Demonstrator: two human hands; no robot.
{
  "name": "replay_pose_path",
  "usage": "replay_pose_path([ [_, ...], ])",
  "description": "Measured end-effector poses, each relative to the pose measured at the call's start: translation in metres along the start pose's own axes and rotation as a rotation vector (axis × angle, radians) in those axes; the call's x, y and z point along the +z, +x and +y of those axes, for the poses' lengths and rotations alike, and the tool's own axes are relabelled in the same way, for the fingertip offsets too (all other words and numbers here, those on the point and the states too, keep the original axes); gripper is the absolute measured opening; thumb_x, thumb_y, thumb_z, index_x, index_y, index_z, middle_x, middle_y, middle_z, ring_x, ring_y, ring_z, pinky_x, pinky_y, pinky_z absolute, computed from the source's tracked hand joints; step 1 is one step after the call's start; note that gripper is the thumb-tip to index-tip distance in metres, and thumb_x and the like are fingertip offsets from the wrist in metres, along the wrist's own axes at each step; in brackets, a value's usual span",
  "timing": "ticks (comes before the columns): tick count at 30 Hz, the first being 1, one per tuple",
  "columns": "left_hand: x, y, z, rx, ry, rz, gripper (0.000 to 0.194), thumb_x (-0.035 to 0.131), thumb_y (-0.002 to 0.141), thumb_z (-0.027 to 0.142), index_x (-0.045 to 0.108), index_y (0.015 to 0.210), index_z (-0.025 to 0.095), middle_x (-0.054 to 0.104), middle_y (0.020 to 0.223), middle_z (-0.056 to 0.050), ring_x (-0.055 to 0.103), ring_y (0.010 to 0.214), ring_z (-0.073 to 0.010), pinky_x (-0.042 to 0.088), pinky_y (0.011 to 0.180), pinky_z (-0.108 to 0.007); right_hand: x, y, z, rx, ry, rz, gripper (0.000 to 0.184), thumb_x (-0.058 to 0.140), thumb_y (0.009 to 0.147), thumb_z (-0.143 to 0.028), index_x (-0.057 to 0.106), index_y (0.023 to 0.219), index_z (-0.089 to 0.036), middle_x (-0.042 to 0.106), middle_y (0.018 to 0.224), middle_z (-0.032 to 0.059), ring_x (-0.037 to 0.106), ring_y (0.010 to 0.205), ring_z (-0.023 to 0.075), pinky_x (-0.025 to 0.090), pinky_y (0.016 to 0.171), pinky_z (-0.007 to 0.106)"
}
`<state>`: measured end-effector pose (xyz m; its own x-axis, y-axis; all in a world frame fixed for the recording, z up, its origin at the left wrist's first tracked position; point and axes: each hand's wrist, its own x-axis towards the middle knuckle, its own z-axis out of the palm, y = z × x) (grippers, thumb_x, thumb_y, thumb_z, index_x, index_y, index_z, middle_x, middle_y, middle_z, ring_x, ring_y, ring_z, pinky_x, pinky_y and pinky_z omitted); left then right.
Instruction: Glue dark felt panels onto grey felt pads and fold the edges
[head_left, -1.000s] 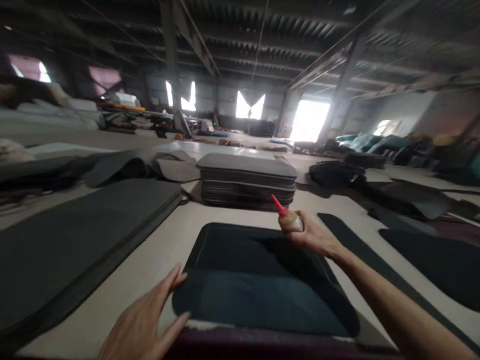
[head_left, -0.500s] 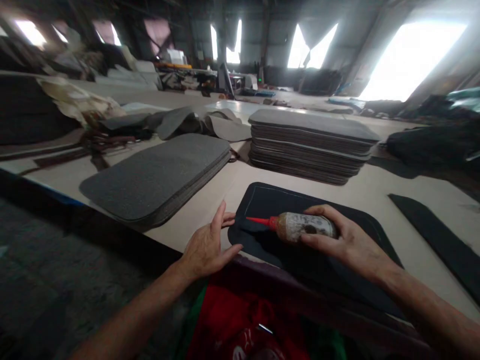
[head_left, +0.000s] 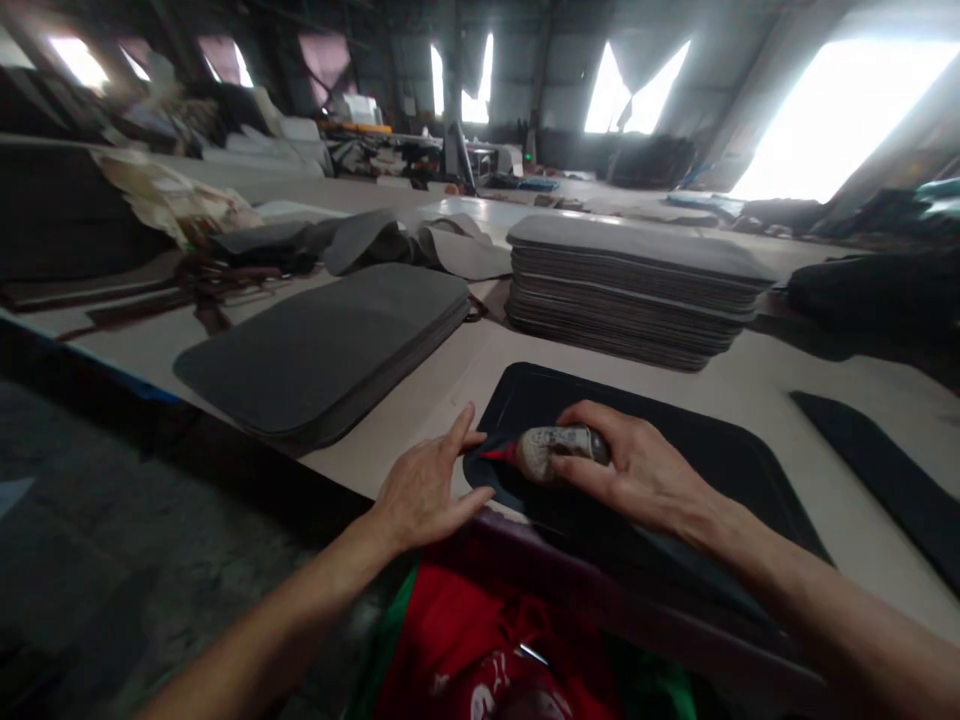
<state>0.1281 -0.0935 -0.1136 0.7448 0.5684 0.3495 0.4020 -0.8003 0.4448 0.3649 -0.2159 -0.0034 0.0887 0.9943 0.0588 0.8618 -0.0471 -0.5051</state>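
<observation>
A black mat with rounded corners [head_left: 675,430] lies flat at the table's front edge. My right hand [head_left: 630,465] grips a glue bottle [head_left: 544,452], tilted over the mat. Its red pointed nozzle [head_left: 499,454] aims left, at the mat's left end; whether the tip touches the surface I cannot tell. My left hand [head_left: 431,490] is open, thumb and fingers spread around the mat's left corner, with the fingertips at its edge. The palm side of that hand is hidden.
A low stack of grey mats [head_left: 322,345] lies left, and a taller stack [head_left: 637,290] stands behind the black mat. A dark strip [head_left: 885,475] lies on the right. Curled grey scraps [head_left: 405,245] and crumpled pale material [head_left: 169,195] sit farther back on the table [head_left: 442,385].
My right hand has moved left with the bottle, bringing the nozzle closer to the mat's left edge. My left hand keeps its place at the corner. The view has shifted slightly.
</observation>
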Motion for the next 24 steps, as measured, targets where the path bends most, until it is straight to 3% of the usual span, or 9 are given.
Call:
replay_pose_path([
  [9, -0.004, 0.002, 0.002, 0.038, 0.064, -0.017, 0.097, 0.069, 0.086, 0.041, 0.006, 0.159, 0.026, 0.065, 0.134, -0.006, 0.062, 0.120, -0.0288, 0.048, 0.104, -0.046, -0.025, 0.012, -0.031, -0.255, -0.262, -0.057, 0.021, 0.057, 0.092, -0.042, 0.063, 0.095, -0.022, 0.059, 0.090, 0.0019, 0.053, 0.073, 0.0155, 0.030, 0.063, 0.028],
  [13, -0.005, 0.002, 0.002, 0.047, 0.074, -0.019, 0.097, 0.069, 0.086, 0.040, 0.006, 0.159, 0.028, 0.066, 0.133, -0.005, 0.062, 0.119, -0.0286, 0.048, 0.104, -0.046, -0.032, 0.011, -0.028, -0.261, -0.263, -0.055, 0.014, 0.063, 0.089, -0.037, 0.063, 0.093, -0.024, 0.059, 0.088, -0.0002, 0.054, 0.076, 0.0156, 0.030, 0.064, 0.027],
  [16, -0.005, 0.003, 0.003, 0.056, 0.082, -0.013, 0.098, 0.068, 0.086, 0.040, 0.004, 0.159, 0.027, 0.065, 0.134, -0.006, 0.062, 0.119, -0.0292, 0.048, 0.103, -0.047, -0.030, 0.009, -0.025, -0.234, -0.234, -0.053, 0.017, 0.065, 0.089, -0.039, 0.063, 0.097, -0.024, 0.060, 0.092, -0.0004, 0.054, 0.076, 0.0150, 0.031, 0.065, 0.027],
  [24, -0.005, 0.003, 0.002, 0.064, 0.096, -0.014, 0.096, 0.066, 0.088, 0.041, 0.004, 0.159, 0.025, 0.064, 0.135, -0.008, 0.060, 0.121, -0.0300, 0.047, 0.103, -0.047, -0.019, 0.018, -0.028, -0.322, -0.218, -0.040, 0.018, 0.065, 0.089, -0.037, 0.062, 0.099, -0.022, 0.058, 0.093, 0.0005, 0.055, 0.081, 0.0154, 0.030, 0.065, 0.026],
])
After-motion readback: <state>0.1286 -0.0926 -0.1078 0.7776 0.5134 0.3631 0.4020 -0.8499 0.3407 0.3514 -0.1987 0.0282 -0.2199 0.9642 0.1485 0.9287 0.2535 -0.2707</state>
